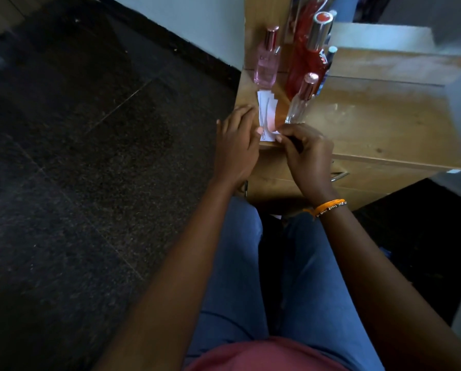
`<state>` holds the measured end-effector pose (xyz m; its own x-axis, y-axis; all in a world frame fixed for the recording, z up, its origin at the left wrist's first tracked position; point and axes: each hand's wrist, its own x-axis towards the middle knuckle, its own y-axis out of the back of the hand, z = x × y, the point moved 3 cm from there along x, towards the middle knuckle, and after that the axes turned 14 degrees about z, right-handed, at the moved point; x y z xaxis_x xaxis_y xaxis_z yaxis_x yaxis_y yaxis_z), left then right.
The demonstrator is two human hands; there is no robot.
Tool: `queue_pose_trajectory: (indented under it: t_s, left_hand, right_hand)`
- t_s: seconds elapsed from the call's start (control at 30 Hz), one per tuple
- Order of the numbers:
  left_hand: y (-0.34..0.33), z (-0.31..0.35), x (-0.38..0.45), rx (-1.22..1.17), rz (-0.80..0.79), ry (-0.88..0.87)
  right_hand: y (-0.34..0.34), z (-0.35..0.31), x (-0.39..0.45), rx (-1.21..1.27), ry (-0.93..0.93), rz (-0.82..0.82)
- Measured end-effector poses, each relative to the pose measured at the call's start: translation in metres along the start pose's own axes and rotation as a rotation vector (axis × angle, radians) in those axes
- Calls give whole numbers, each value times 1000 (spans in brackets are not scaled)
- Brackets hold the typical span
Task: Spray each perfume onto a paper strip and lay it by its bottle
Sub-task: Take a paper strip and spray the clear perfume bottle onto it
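Observation:
A small stack of white paper strips (267, 109) lies at the near left corner of a wooden cabinet top (379, 121). My left hand (237, 145) rests on the stack's left edge, thumb on the paper. My right hand (308, 156) pinches the near end of a strip with its fingertips. Behind the strips stand a pink perfume bottle (266, 62), a tall red bottle with a silver cap (308, 52) and a small clear bottle with a rose cap (300, 100).
A slim dark blue tube (329, 62) stands behind the red bottle. A mirror (304, 12) rises at the back. The cabinet has drawers with a metal handle (340, 176). Dark stone floor (77, 156) lies to the left; my knees sit below the cabinet edge.

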<state>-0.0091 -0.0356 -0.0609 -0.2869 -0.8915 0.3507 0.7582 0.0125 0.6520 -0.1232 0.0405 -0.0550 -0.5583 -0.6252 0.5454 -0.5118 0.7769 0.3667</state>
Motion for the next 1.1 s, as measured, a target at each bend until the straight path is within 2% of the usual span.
queue_pose_trajectory:
  t_s: [0.17,0.27,0.33,0.47,0.53,0.6,0.7,0.77,0.87,0.93,1.1]
  left_hand:
    - [0,1,0,-14,-21,43]
    - [5,4,2,-146,-29,151]
    - [12,11,1,-213,17,199]
    - [25,28,-5,-95,176,252]
    - [30,34,-5,-251,127,406]
    - [32,41,-5,-417,-11,551]
    - [35,47,-9,-509,-92,615]
    - [35,49,-12,-502,-99,628]
    - [35,52,-18,-483,-129,617]
    - [33,57,-22,-501,-157,597]
    - [25,65,-27,-471,-207,497]
  right_hand:
    - [0,-2,-2,24,-33,83]
    - [2,-6,-3,34,1,123]
    - [3,-10,-3,42,33,129]
    - [6,-16,-1,58,88,139]
    - [10,-23,-1,54,162,153]
    - [15,-30,-4,11,251,160]
    - [22,-33,-11,-50,331,117]
    - [26,-33,-15,22,237,101]
    - [33,-35,-20,259,-199,167]
    - [34,-33,-20,368,-415,199]
    - [44,-23,-12,466,-607,208]
